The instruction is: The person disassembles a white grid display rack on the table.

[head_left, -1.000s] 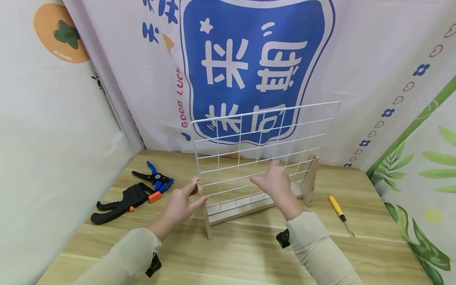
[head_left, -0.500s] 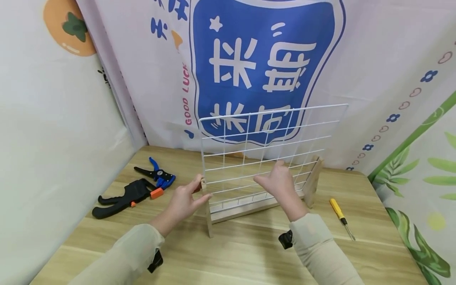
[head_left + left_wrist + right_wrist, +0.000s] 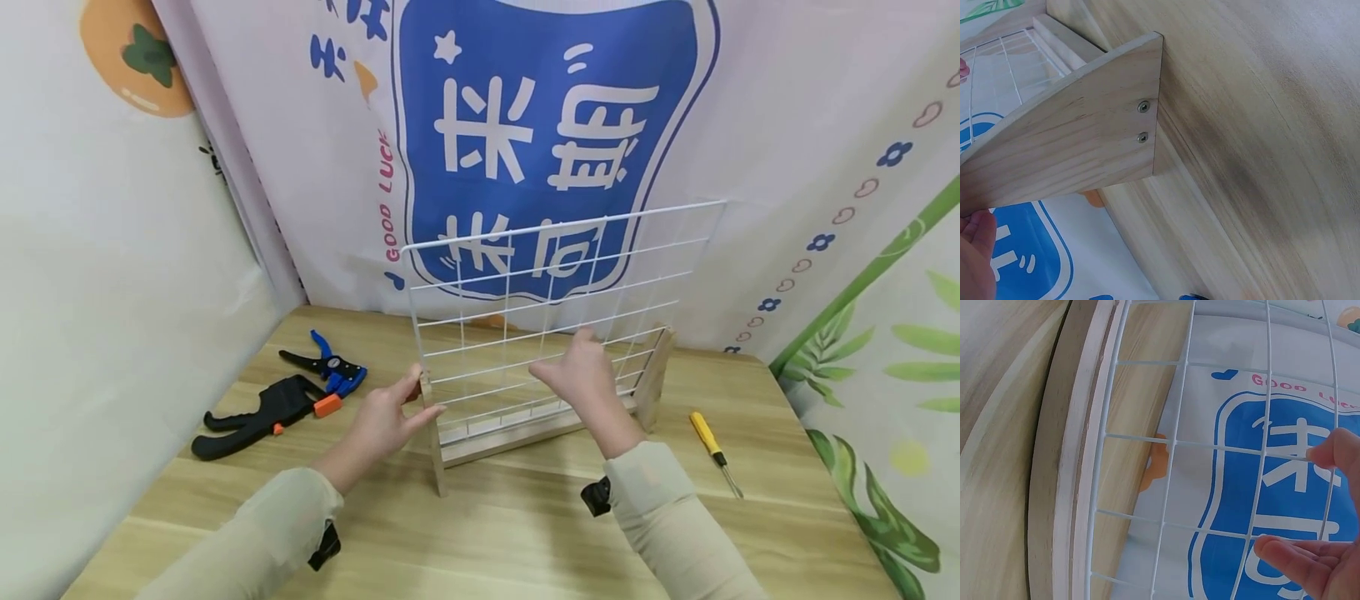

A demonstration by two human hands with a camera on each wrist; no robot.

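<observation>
A white wire grid (image 3: 637,214) stands upright in a wooden stand, between a left side panel (image 3: 435,458) and a right side panel (image 3: 657,375). A wooden bottom rail (image 3: 510,441) joins the panels. My left hand (image 3: 378,425) pinches the upper end of the left panel. In the left wrist view that panel shows two screws (image 3: 1142,107) near its lower end. My right hand (image 3: 585,375) holds the grid right of its middle; the right wrist view shows the thumb and fingertips (image 3: 1266,545) at the wires, with the other fingers partly hidden.
Left of the stand lie a black clamp (image 3: 281,404) with orange parts and a blue-and-black wire stripper (image 3: 335,367). A yellow-handled screwdriver (image 3: 705,431) lies to the right. A printed cloth (image 3: 337,192) hangs behind the wooden table (image 3: 517,533).
The grid's upper edge has shifted slightly up and to the left against the backdrop since half a second ago. Both hands keep their places on the stand and grid; the head view shifts a little.
</observation>
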